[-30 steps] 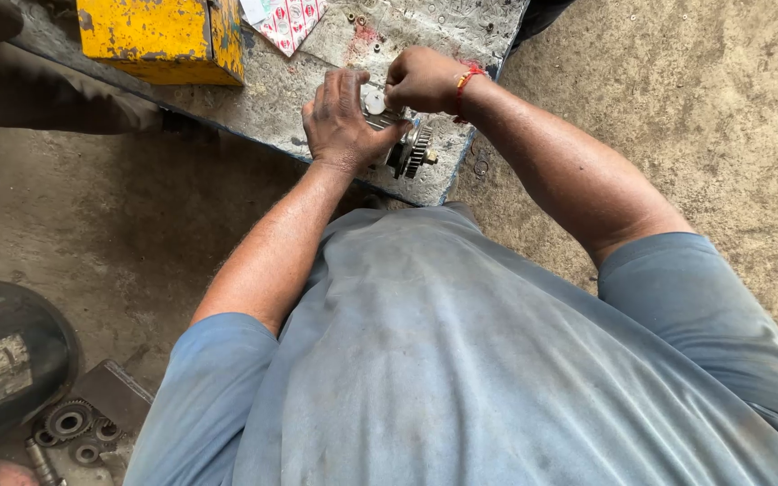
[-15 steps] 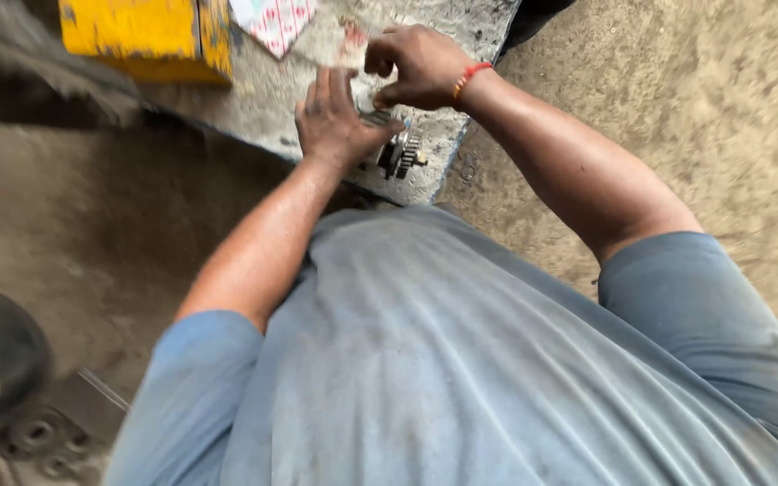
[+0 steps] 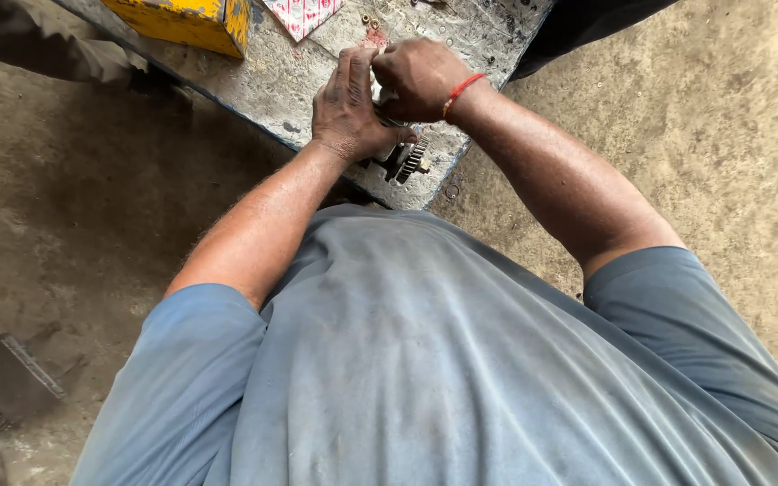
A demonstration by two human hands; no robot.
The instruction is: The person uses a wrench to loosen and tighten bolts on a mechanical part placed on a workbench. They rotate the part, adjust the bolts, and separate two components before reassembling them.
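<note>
My left hand (image 3: 348, 108) lies palm down over a small dark metal part with a toothed gear (image 3: 410, 159) on a grey, stained workbench (image 3: 303, 85). Its fingers cover the upper end of the part. My right hand (image 3: 418, 76), with a red thread at the wrist, is curled tight against the left fingertips and grips something on the same part; what is inside the fist is hidden. Only the gear end sticks out below the hands, near the bench's front edge.
A yellow box (image 3: 186, 20) stands at the bench's back left. Beside it lies a red-and-white patterned packet (image 3: 303, 13). Small washers (image 3: 369, 20) lie on the bench top. Dark metal parts (image 3: 2, 382) sit on the dirt floor at lower left. My blue-grey shirt fills the foreground.
Both hands have closed in together over the geared part. The view has shifted, so the dark round object at lower left has slid out of frame.
</note>
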